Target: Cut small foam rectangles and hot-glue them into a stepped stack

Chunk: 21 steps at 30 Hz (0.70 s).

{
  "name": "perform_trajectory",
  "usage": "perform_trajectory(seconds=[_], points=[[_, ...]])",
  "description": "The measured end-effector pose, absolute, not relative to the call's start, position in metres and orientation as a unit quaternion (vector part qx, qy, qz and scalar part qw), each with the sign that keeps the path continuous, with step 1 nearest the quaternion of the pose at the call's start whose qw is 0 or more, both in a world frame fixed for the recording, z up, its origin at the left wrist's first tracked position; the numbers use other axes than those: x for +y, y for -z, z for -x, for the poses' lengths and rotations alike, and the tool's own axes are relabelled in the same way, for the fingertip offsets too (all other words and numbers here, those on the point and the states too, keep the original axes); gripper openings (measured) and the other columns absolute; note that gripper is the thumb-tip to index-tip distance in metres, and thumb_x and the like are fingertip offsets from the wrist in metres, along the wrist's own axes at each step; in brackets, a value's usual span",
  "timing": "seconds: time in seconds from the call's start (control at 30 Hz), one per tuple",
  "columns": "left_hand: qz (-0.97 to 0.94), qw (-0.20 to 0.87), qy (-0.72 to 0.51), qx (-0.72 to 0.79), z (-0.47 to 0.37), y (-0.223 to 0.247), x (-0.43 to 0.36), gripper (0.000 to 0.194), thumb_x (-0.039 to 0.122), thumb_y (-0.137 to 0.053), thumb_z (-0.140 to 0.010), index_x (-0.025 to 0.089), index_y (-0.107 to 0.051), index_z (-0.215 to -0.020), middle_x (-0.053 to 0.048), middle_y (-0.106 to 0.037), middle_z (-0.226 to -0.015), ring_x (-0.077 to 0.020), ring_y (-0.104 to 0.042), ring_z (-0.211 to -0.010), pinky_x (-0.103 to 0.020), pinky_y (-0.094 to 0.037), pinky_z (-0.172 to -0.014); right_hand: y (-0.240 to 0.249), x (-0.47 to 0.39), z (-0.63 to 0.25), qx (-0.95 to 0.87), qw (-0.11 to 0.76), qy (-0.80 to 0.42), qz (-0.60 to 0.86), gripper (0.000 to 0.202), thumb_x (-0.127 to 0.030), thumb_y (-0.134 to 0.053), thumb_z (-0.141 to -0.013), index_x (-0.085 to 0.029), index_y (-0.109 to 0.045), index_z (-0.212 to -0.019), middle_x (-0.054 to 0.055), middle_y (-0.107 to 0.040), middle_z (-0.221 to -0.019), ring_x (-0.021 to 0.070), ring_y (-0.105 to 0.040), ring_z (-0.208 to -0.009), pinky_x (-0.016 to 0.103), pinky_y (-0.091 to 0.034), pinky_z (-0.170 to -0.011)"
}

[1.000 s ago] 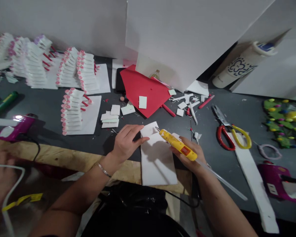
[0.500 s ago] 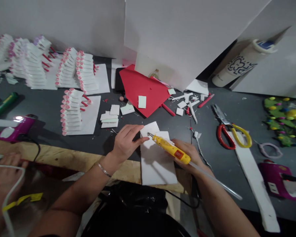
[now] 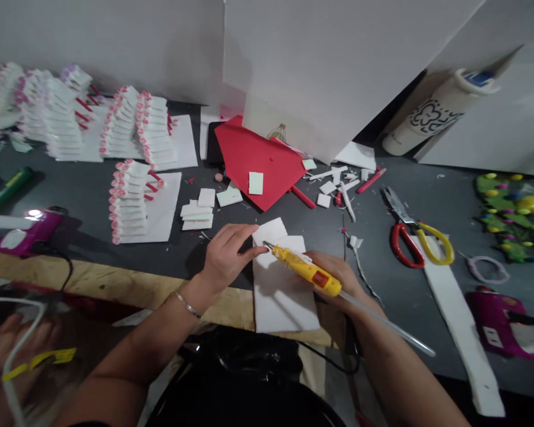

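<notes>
My right hand [image 3: 333, 271] is wrapped round a yellow glue gun [image 3: 309, 271] with a clear glue stick trailing from its back. Its metal tip points left, over a small white foam piece [image 3: 273, 228]. My left hand [image 3: 226, 252] pinches the left edge of that piece between thumb and fingers. Beneath lies a larger white foam board [image 3: 285, 302], which reaches over the table's front edge. The tip is close to my left thumb; whether it touches the foam I cannot tell.
Pliers [image 3: 409, 228] with red and yellow handles lie right. Red sheet [image 3: 258, 160], small foam pieces [image 3: 198, 214] and scraps lie ahead. Rows of pink-tipped white pieces [image 3: 131, 201] stand left. A bottle [image 3: 436, 112] leans back right. Another person's hand [image 3: 22, 344] is lower left.
The glue gun's tip has shifted slightly left and down, nearer my left thumb. My left hand has hardly moved. The other person's hand at lower left has moved down.
</notes>
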<state>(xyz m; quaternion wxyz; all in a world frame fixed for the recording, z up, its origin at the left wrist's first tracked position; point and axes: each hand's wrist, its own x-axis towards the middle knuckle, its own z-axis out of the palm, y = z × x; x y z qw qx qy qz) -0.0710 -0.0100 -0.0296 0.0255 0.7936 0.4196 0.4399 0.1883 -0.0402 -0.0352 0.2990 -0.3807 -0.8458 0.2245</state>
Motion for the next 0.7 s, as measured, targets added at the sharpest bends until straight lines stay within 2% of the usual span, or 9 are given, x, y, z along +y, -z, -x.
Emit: perform_trajectory(seconds=[0.2, 0.33, 0.43, 0.53, 0.7], points=[[-0.789, 0.019, -0.448, 0.419, 0.071, 0.0295, -0.0094, 0.04, 0.042, -0.074, -0.081, 0.016, -0.066, -0.11, -0.009, -0.075, -0.094, -0.0187, -0.071, -0.087, -0.031, -0.059, -0.075, 0.0247, -0.04, -0.1891, -0.814, 0.31, -0.189, 0.453, 0.016, -0.037, -0.054, -0.095, -0.023, -0.062, -0.093, 0.004, -0.073, -0.078, 0.0178, -0.07, -0.064, 0.026, -0.052, -0.057], [-0.789, 0.02, -0.446, 0.421, 0.0713, 0.0292, -0.0096, 0.039, 0.043, -0.072, -0.082, 0.017, -0.067, -0.111, -0.008, -0.076, -0.094, -0.0188, -0.072, -0.088, -0.031, -0.059, -0.077, 0.0267, -0.0403, -0.1891, -0.84, 0.289, -0.216, 0.405, 0.025, -0.042, -0.048, -0.097, -0.022, -0.063, -0.095, 0.006, -0.074, -0.085, 0.018, -0.07, -0.068, 0.027, -0.053, -0.058], [-0.788, 0.016, -0.448, 0.421, 0.0719, 0.0286, -0.0094, 0.04, 0.043, -0.073, -0.082, 0.017, -0.067, -0.111, -0.008, -0.076, -0.095, -0.0188, -0.072, -0.088, -0.03, -0.059, -0.076, 0.0269, -0.0409, -0.1898, -0.824, 0.272, -0.21, 0.45, 0.029, -0.047, -0.047, -0.097, -0.024, -0.064, -0.094, 0.006, -0.074, -0.083, 0.0197, -0.071, -0.069, 0.029, -0.054, -0.059], [-0.787, 0.01, -0.452, 0.419, 0.0721, 0.028, -0.0091, 0.04, 0.043, -0.074, -0.081, 0.017, -0.067, -0.11, -0.008, -0.076, -0.094, -0.019, -0.072, -0.087, -0.03, -0.059, -0.075, 0.0259, -0.0409, -0.1901, -0.807, 0.282, -0.209, 0.475, 0.023, -0.044, -0.052, -0.095, -0.025, -0.065, -0.093, 0.005, -0.073, -0.079, 0.0203, -0.07, -0.066, 0.03, -0.055, -0.059], [-0.786, 0.008, -0.454, 0.42, 0.0716, 0.0279, -0.0092, 0.04, 0.042, -0.075, -0.079, 0.016, -0.067, -0.108, -0.008, -0.075, -0.093, -0.0189, -0.072, -0.086, -0.03, -0.059, -0.074, 0.0257, -0.0404, -0.1899, -0.831, 0.301, -0.236, 0.405, 0.017, -0.037, -0.053, -0.095, -0.024, -0.064, -0.095, 0.005, -0.073, -0.082, 0.0193, -0.07, -0.067, 0.028, -0.055, -0.058]])
